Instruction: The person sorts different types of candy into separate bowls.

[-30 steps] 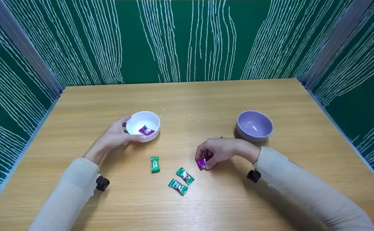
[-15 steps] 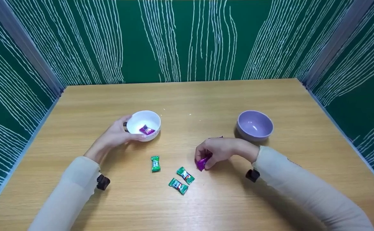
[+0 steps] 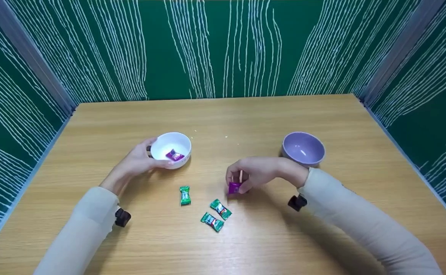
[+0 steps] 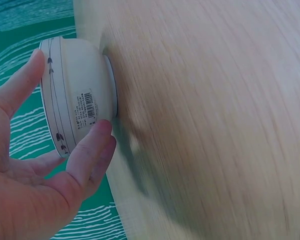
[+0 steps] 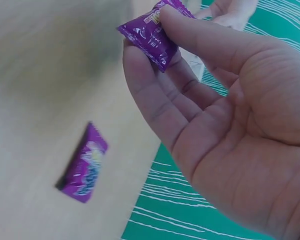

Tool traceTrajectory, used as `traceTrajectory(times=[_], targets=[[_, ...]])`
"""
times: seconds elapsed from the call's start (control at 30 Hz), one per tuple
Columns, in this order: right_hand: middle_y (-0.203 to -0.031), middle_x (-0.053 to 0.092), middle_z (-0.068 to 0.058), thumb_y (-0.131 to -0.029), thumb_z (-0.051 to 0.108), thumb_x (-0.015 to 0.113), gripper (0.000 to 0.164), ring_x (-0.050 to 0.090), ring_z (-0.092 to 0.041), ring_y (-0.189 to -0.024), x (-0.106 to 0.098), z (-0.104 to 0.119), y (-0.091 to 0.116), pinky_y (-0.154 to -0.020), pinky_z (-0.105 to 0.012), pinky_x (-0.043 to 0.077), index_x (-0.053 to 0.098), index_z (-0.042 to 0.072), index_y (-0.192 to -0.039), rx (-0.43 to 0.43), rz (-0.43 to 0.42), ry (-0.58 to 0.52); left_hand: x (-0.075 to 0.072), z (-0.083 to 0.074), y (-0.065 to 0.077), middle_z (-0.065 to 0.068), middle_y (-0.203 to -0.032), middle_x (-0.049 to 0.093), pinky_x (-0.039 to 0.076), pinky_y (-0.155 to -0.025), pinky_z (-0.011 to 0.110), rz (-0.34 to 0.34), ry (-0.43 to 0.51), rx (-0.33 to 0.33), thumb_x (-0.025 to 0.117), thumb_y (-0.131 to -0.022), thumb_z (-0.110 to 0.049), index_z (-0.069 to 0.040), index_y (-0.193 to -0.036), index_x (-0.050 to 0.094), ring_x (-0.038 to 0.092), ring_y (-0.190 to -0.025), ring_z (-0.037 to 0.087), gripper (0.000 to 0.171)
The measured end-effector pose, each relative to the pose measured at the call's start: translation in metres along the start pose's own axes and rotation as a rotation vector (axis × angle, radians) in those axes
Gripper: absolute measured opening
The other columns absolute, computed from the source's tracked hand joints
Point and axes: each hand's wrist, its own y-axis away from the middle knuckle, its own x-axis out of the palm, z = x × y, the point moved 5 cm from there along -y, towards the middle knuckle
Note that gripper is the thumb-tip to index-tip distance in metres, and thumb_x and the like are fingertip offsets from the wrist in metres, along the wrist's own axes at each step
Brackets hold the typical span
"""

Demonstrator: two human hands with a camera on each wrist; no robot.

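In the head view my left hand (image 3: 138, 159) grips the side of a white bowl (image 3: 162, 143). A purple wrapped candy (image 3: 174, 155) lies inside it. The left wrist view shows the bowl's outer wall (image 4: 72, 65), with a barcode sticker, between thumb and fingers. My right hand (image 3: 259, 172) pinches another purple candy (image 3: 234, 187) between thumb and fingers, over the table. In the right wrist view that candy (image 5: 149, 34) is at the fingertips, and a further purple candy (image 5: 85, 165) lies on the table below; the hand hides it in the head view.
Three green wrapped candies lie in front: one (image 3: 185, 195) at left and a pair (image 3: 221, 209) nearer the middle. A purple bowl (image 3: 304, 148) stands just beyond the right wrist. Green patterned panels (image 3: 245, 49) border the wooden table (image 3: 215, 118). Small white specks dot the tabletop.
My right hand has picked up the purple candy from the table and moved slightly left and away from me with it. The left hand and white bowl stay put.
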Motion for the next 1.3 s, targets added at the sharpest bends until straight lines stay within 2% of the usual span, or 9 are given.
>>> traceTrajectory(times=[0.27, 0.4, 0.57, 0.77, 0.97, 1.13, 1.3], targets=[[-0.108, 0.067, 0.001, -0.094, 0.007, 0.073, 0.024, 0.066, -0.018, -0.096, -0.015, 0.015, -0.013, -0.086, -0.034, 0.056, 0.065, 0.017, -0.115, 0.068, 0.002, -0.036, 0.0, 0.0, 0.001, 0.015, -0.157, 0.035, 0.023, -0.12, 0.055, 0.002, 0.0, -0.022, 0.092, -0.07, -0.048, -0.012, -0.162, 0.02, 0.035, -0.14, 0.035, 0.122], [-0.107, 0.068, 0.003, -0.094, 0.013, 0.074, 0.022, 0.068, -0.016, -0.095, -0.021, 0.023, -0.021, -0.087, -0.034, 0.056, 0.066, 0.02, -0.113, 0.076, -0.015, -0.061, 0.0, 0.002, 0.001, 0.015, -0.159, 0.033, 0.023, -0.12, 0.055, 0.0, -0.005, -0.028, 0.091, -0.07, -0.048, -0.012, -0.162, 0.02, 0.033, -0.142, 0.035, 0.122], [-0.106, 0.07, 0.0, -0.094, 0.013, 0.075, 0.021, 0.07, -0.017, -0.096, -0.028, 0.033, -0.031, -0.088, -0.033, 0.057, 0.066, 0.017, -0.113, 0.048, -0.031, -0.128, 0.0, 0.002, 0.001, 0.016, -0.159, 0.032, 0.022, -0.121, 0.055, 0.002, -0.008, -0.02, 0.091, -0.07, -0.049, -0.01, -0.162, 0.019, 0.033, -0.142, 0.035, 0.123], [-0.106, 0.07, -0.005, -0.095, 0.011, 0.073, 0.018, 0.069, -0.021, -0.099, -0.039, 0.043, -0.043, -0.091, -0.037, 0.056, 0.067, 0.013, -0.112, -0.033, -0.06, -0.211, 0.0, 0.0, 0.002, 0.017, -0.157, 0.036, 0.022, -0.121, 0.054, 0.008, 0.001, 0.0, 0.092, -0.07, -0.048, -0.009, -0.162, 0.02, 0.035, -0.141, 0.035, 0.123], [-0.112, 0.068, -0.007, -0.093, 0.014, 0.075, 0.025, 0.068, -0.024, -0.103, -0.054, 0.047, -0.064, -0.094, -0.038, 0.055, 0.067, 0.012, -0.117, -0.038, -0.154, -0.31, -0.002, 0.0, 0.002, 0.016, -0.155, 0.038, 0.023, -0.121, 0.054, 0.006, 0.003, 0.024, 0.091, -0.073, -0.045, -0.008, -0.16, 0.023, 0.036, -0.14, 0.035, 0.117], [-0.116, 0.066, -0.01, -0.094, 0.016, 0.075, 0.031, 0.068, -0.025, -0.104, -0.064, 0.045, -0.083, -0.09, -0.034, 0.057, 0.067, 0.012, -0.123, 0.04, -0.297, -0.44, -0.001, 0.0, 0.001, 0.017, -0.156, 0.036, 0.024, -0.12, 0.053, 0.016, -0.01, 0.049, 0.09, -0.075, -0.044, -0.007, -0.16, 0.023, 0.035, -0.141, 0.035, 0.114], [-0.117, 0.065, -0.013, -0.094, 0.011, 0.074, 0.029, 0.067, -0.027, -0.106, -0.065, 0.04, -0.1, -0.087, -0.033, 0.059, 0.067, 0.009, -0.122, 0.093, -0.402, -0.604, -0.001, -0.001, 0.001, 0.017, -0.156, 0.037, 0.022, -0.121, 0.055, 0.016, -0.002, 0.054, 0.089, -0.077, -0.042, -0.007, -0.16, 0.023, 0.035, -0.141, 0.035, 0.113]])
